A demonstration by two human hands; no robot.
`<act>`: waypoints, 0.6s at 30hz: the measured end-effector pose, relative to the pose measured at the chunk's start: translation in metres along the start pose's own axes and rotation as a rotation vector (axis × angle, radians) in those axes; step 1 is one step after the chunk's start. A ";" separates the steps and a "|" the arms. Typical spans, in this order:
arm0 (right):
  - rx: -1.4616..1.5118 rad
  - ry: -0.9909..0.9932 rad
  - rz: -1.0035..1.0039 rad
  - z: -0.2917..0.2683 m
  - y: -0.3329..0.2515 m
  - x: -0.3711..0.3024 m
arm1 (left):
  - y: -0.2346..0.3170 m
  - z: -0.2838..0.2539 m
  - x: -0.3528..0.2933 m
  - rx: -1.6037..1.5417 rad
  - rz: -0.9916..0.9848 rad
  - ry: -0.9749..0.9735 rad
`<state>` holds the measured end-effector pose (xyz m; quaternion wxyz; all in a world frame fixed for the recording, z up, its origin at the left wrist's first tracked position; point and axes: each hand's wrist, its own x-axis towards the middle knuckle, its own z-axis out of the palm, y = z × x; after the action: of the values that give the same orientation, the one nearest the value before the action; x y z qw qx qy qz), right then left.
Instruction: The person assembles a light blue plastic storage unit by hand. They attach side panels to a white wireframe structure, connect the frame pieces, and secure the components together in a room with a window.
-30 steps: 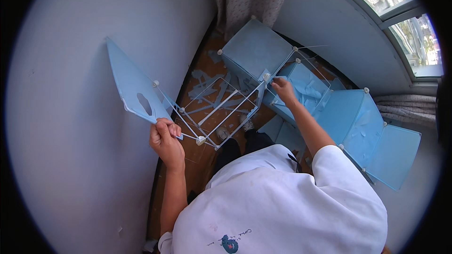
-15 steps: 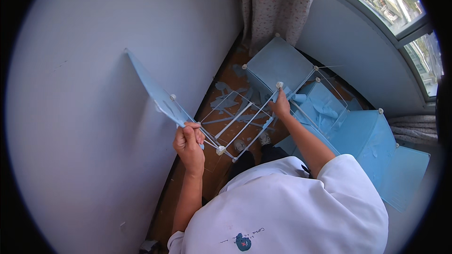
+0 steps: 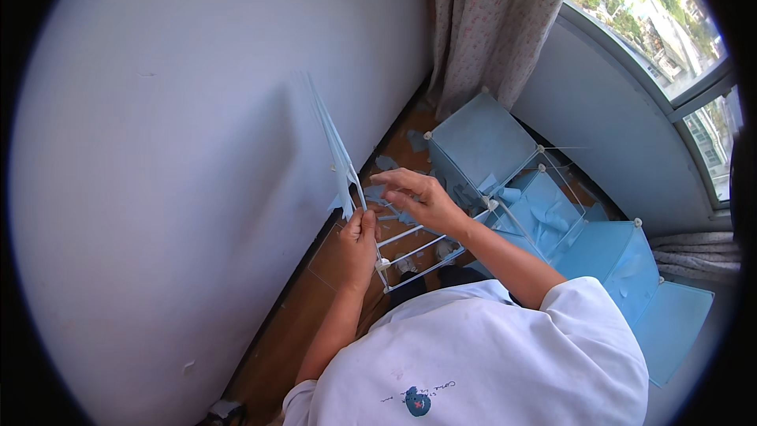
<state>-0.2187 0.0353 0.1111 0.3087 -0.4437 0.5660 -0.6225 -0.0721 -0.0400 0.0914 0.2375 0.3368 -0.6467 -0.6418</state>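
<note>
Right hand (image 3: 426,202) has left the white corner connector (image 3: 490,205) and come over near the blue panel (image 3: 331,142); fingers spread, grip released, contact with panel unclear. Left hand (image 3: 359,248) has its grip clenched on panel's lower end. Panel nearly edge-on, slightly tilted, between pale wall (image 3: 197,110) and white-rod frame (image 3: 400,236). Blue scraps (image 3: 385,162) on brown floor (image 3: 276,339).

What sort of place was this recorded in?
Probably a room in a home, judging by the patterned curtain, the window beside it and the brown floor.
</note>
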 end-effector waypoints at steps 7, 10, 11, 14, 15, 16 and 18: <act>0.089 -0.233 -0.065 0.000 -0.010 0.020 | -0.014 -0.015 -0.006 -0.036 -0.022 -0.072; 0.134 -0.238 -0.140 0.001 -0.005 0.024 | -0.015 -0.017 -0.007 -0.091 -0.051 -0.117; 0.109 -0.250 -0.096 0.003 -0.007 0.024 | -0.014 -0.017 -0.007 -0.112 -0.059 -0.130; 0.042 -0.271 -0.009 0.007 -0.016 0.020 | -0.014 -0.021 -0.008 -0.108 -0.046 -0.106; 0.013 -0.224 -0.052 0.012 -0.017 0.018 | -0.015 -0.022 -0.009 -0.109 -0.041 -0.103; -0.016 -0.176 -0.095 0.017 -0.018 0.016 | -0.013 -0.021 -0.008 -0.107 -0.033 -0.112; -0.073 -0.110 -0.130 0.023 -0.020 0.012 | -0.007 -0.020 -0.007 -0.102 -0.015 -0.130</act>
<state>-0.2004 0.0176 0.1325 0.2819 -0.5240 0.5403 -0.5950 -0.0521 -0.0479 0.0866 0.2070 0.2868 -0.6246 -0.6962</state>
